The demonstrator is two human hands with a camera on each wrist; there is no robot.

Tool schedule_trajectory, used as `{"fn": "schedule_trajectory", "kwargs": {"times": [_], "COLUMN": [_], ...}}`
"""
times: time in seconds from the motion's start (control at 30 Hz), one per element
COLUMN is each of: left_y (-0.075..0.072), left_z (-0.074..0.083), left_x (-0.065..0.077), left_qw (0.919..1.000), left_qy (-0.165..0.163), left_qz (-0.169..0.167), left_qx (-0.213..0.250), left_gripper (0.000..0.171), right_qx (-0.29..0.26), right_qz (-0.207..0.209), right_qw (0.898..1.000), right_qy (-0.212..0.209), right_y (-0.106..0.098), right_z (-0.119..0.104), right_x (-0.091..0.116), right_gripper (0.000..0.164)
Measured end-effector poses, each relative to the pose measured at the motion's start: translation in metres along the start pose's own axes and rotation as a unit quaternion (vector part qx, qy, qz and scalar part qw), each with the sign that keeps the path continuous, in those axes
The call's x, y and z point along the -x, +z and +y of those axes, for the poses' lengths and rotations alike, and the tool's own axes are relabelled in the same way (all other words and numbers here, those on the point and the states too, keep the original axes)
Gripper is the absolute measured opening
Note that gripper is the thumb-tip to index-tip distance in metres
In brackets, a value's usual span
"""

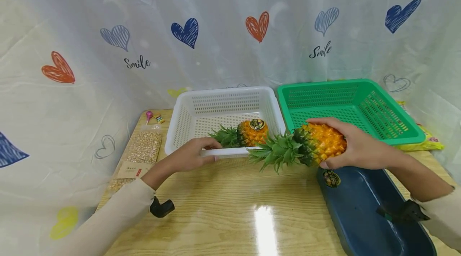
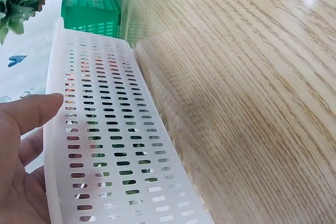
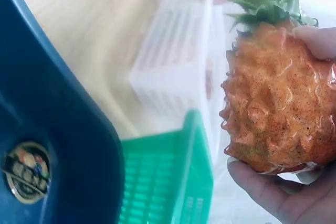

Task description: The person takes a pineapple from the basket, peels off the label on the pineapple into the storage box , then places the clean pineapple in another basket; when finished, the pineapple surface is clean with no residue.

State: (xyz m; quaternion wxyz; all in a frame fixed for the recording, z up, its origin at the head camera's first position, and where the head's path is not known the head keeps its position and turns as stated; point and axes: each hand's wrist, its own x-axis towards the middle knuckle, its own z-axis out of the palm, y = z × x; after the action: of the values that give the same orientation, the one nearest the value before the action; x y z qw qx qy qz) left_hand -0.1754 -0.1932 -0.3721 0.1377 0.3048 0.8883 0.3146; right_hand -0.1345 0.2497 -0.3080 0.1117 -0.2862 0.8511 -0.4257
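My right hand [image 1: 360,144] grips a pineapple [image 1: 325,142] by its orange body, its leafy crown pointing left toward the white basket. In the right wrist view the thumb and fingers wrap that pineapple [image 3: 283,98] from both sides. My left hand [image 1: 194,153] pinches the front rim of the white basket [image 1: 227,152], the thumb outside and the fingers over the inner side. Inside this basket a second pineapple [image 1: 248,133] lies on its side, with a round dark label on its body. The left wrist view shows the slotted wall of the white basket [image 2: 110,129] beside the left thumb.
A green basket [image 1: 399,142] stands right of the white one. At front right lies a dark blue tray [image 1: 356,208] with a round sticker [image 1: 331,179] inside. Bagged grains [image 1: 144,148], a lollipop [image 1: 149,116] and a small candy [image 1: 159,119] lie at left. A yellow packet [image 1: 430,142] shows behind the green basket.
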Motion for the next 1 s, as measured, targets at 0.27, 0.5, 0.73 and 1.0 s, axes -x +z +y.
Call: {"fn": "schedule_trajectory", "kwargs": {"times": [0.27, 0.5, 0.73, 1.0], "left_y": [0.001, 0.002, 0.003, 0.004], "left_z": [-0.001, 0.001, -0.001, -0.003], "left_x": [-0.001, -0.001, 0.0, -0.001], "left_qw": [0.9999, 0.9999, 0.9998, 0.9996], "left_qy": [0.005, 0.003, 0.003, 0.002], "left_qz": [0.006, 0.009, 0.014, 0.016], "left_qx": [-0.008, -0.012, -0.016, -0.022], "left_gripper": [0.021, 0.021, 0.021, 0.022], "right_qx": [0.03, 0.066, 0.092, 0.044], "right_qz": [0.05, 0.083, 0.087, 0.065], "right_qw": [0.998, 0.992, 0.986, 0.99], "right_qy": [0.014, 0.071, 0.105, 0.116], "right_y": [-0.027, -0.053, -0.075, -0.089], "right_z": [0.011, 0.027, 0.038, 0.051], "right_x": [-0.002, -0.004, -0.005, -0.008], "right_gripper": [0.091, 0.09, 0.088, 0.085]}}
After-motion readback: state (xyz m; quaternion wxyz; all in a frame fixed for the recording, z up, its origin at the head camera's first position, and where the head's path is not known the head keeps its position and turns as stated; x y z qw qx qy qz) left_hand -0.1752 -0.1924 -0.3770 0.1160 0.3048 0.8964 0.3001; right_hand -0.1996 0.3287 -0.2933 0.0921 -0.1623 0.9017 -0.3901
